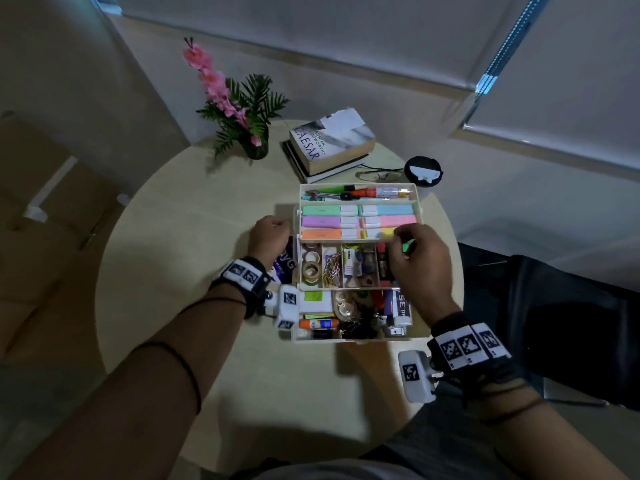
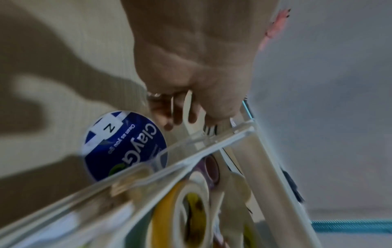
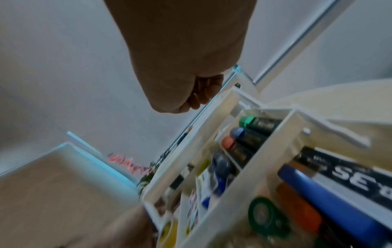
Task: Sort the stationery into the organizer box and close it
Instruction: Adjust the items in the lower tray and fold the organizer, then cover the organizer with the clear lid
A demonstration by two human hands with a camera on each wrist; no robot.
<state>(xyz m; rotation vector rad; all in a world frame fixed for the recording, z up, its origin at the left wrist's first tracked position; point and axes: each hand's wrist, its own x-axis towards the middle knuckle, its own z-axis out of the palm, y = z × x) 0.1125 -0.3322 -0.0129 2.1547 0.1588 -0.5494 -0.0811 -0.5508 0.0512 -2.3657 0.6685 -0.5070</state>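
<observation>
Organizer box (image 1: pixel 356 261) stands open at frame centre on the desk (image 1: pixel 194 341). Left hand (image 1: pixel 269 233), fingers curled, grips its left edge. Right hand (image 1: pixel 419 268) fingers pinch a green marker (image 1: pixel 409 244) over the middle tray.

Left wrist: black strap (image 1: pixel 242 274) carrying black-and-white square markers, white camera block (image 1: pixel 288 306) hanging beside it.
Right wrist: matching strap (image 1: pixel 471 348), white block (image 1: pixel 415 375).
Forearms: thin black cords (image 1: pixel 187 368) looping around.
</observation>
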